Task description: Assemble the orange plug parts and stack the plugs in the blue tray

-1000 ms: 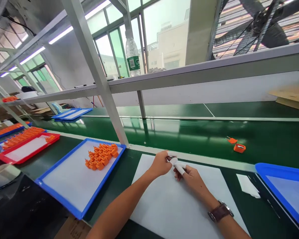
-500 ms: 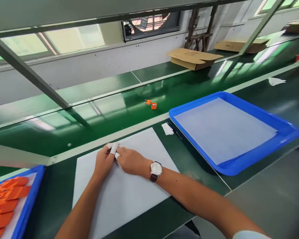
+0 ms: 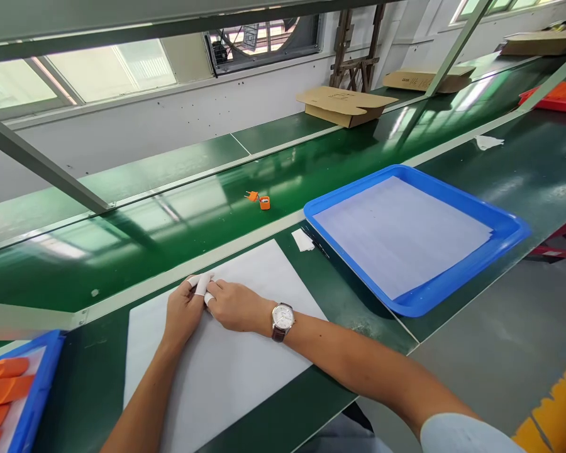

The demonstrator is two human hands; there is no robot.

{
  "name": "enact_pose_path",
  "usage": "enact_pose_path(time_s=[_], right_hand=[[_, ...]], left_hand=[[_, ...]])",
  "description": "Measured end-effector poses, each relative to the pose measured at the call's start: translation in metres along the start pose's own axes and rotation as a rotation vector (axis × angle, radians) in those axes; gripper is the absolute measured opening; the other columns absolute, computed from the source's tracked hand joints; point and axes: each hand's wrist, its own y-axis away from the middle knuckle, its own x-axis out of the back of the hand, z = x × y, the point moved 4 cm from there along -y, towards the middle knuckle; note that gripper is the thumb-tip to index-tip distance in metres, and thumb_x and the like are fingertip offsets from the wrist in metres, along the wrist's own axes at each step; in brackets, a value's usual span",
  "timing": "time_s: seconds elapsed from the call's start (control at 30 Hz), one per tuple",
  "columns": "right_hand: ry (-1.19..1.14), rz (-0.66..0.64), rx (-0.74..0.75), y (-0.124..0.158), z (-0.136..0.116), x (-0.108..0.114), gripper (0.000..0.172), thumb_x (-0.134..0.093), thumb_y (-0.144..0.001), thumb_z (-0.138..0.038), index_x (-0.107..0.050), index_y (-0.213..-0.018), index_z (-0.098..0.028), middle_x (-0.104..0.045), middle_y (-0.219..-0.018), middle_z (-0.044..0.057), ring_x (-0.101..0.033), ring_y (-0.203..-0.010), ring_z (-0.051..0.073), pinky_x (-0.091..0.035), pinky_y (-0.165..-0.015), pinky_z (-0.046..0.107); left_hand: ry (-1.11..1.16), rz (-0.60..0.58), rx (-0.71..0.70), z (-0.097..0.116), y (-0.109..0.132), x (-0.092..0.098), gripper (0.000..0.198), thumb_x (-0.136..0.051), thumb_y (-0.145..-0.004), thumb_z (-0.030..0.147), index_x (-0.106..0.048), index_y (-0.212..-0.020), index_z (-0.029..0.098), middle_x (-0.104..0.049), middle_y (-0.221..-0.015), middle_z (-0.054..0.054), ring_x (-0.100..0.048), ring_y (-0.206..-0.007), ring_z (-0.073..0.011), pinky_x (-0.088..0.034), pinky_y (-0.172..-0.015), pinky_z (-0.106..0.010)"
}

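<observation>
Hands: my left hand (image 3: 183, 314) and right hand (image 3: 238, 307) have moved closer together since one second ago
Grip: fingers bunched together; I cannot tell what is clamped between them
White sheet (image 3: 226, 377): flat on the worktop (image 3: 353, 302), beneath my hands
Blue tray (image 3: 419, 308): right of the sheet
Orange pieces (image 3: 265, 205): beyond the sheet

Place: a factory assembly workshop, judging from where I stand
Line: a long green conveyor belt (image 3: 207, 229) beside a dark green workbench (image 3: 353, 302)
Station: 1 white work sheet (image 3: 236, 377) between 2 paper-lined blue trays (image 3: 471, 264)
Parts: orange plastic pieces (image 3: 9, 390) in the left tray
Wall: industrial fan (image 3: 268, 61) beside windows (image 3: 108, 69)
Far ledge: cardboard boxes (image 3: 344, 104)
</observation>
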Motion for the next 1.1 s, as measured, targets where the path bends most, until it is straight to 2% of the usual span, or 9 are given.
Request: enact_pose_path(time_s=[0.13,0.23,0.37,0.47,0.63,0.77,0.93,1.03,1.1], right_hand=[[-0.031,0.010,-0.008,-0.001,0.000,-0.001,0.025,-0.037,-0.093,-0.002,-0.061,-0.098,-0.007,-0.058,-0.108,0.019,-0.055,-0.087,0.026,-0.055,-0.065,0.036],[-0.209,0.061,-0.073,-0.002,0.006,-0.001,0.018,-0.044,-0.094,-0.007,-0.061,-0.096,-0.008,-0.059,-0.108,0.019,-0.056,-0.088,0.026,-0.055,-0.070,0.038],[-0.927,0.162,-0.365,-0.001,0.034,-0.004,0.004,-0.059,-0.088,-0.016,-0.064,-0.087,-0.015,-0.065,-0.095,0.008,-0.061,-0.085,0.021,-0.053,-0.079,0.034],[-1.296,0.152,-0.547,-0.001,0.051,-0.009,0.010,-0.057,-0.087,-0.018,-0.062,-0.078,-0.017,-0.066,-0.076,0.003,-0.064,-0.071,0.018,-0.054,-0.069,0.029],[-1.442,0.135,-0.538,-0.002,0.057,-0.006,0.018,-0.051,-0.089,-0.023,-0.062,-0.077,-0.015,-0.067,-0.071,0.003,-0.065,-0.063,0.015,-0.054,-0.059,0.024],[-1.444,0.097,-0.506,0.001,0.053,-0.007,0.010,-0.058,-0.079,-0.015,-0.063,-0.070,-0.016,-0.066,-0.066,0.000,-0.063,-0.058,0.014,-0.048,-0.054,0.021],[-1.442,0.080,-0.524,0.002,0.053,-0.009,0.006,-0.059,-0.077,-0.016,-0.063,-0.072,-0.017,-0.068,-0.071,0.000,-0.064,-0.059,0.014,-0.048,-0.054,0.021],[-1.454,0.068,-0.537,0.001,0.053,-0.009,0.007,-0.058,-0.076,-0.014,-0.064,-0.077,-0.018,-0.068,-0.072,-0.001,-0.065,-0.062,0.014,-0.049,-0.056,0.020],[-1.457,0.060,-0.540,0.001,0.053,-0.009,0.008,-0.059,-0.075,-0.011,-0.063,-0.076,-0.018,-0.068,-0.071,-0.001,-0.065,-0.062,0.014,-0.049,-0.056,0.020]], left_hand=[[0.050,0.007,0.012,-0.003,-0.001,-0.001,0.041,-0.062,-0.085,0.049,-0.074,-0.110,0.019,-0.073,-0.101,-0.007,-0.065,-0.079,-0.0196,-0.050,-0.061,-0.024],[0.116,-0.010,0.047,-0.006,-0.004,-0.001,0.047,-0.064,-0.082,0.053,-0.073,-0.109,0.016,-0.073,-0.094,-0.007,-0.062,-0.070,-0.0176,-0.048,-0.057,-0.024],[0.151,-0.044,0.030,-0.006,-0.005,-0.001,0.047,-0.065,-0.081,0.053,-0.072,-0.104,0.014,-0.065,-0.067,-0.002,-0.055,-0.058,-0.0149,-0.044,-0.054,-0.024],[0.127,-0.046,0.033,-0.006,-0.006,-0.001,0.038,-0.064,-0.080,0.047,-0.072,-0.098,0.014,-0.062,-0.061,0.000,-0.051,-0.052,-0.0134,-0.040,-0.051,-0.023],[0.106,-0.151,0.125,-0.010,-0.031,-0.004,0.031,-0.063,-0.076,0.043,-0.070,-0.089,0.015,-0.061,-0.059,0.001,-0.049,-0.046,-0.0121,-0.032,-0.045,-0.022],[0.119,-0.177,0.101,0.005,-0.075,-0.012,0.039,-0.070,-0.071,0.046,-0.070,-0.094,0.014,-0.066,-0.073,-0.002,-0.056,-0.058,-0.0138,-0.043,-0.054,-0.024],[0.068,-0.247,0.051,0.046,-0.127,-0.054,0.049,-0.080,-0.064,0.042,-0.068,-0.103,0.014,-0.069,-0.088,-0.005,-0.062,-0.079,-0.0186,-0.050,-0.072,-0.028],[0.021,-0.239,0.057,0.064,-0.149,-0.081,0.047,-0.083,-0.062,0.043,-0.068,-0.095,0.014,-0.067,-0.081,-0.004,-0.061,-0.076,-0.0188,-0.049,-0.070,-0.029],[-0.030,-0.194,0.072,0.070,-0.160,-0.093,0.043,-0.084,-0.061,0.045,-0.066,-0.086,0.015,-0.063,-0.071,-0.002,-0.061,-0.073,-0.0196,-0.048,-0.067,-0.029]])
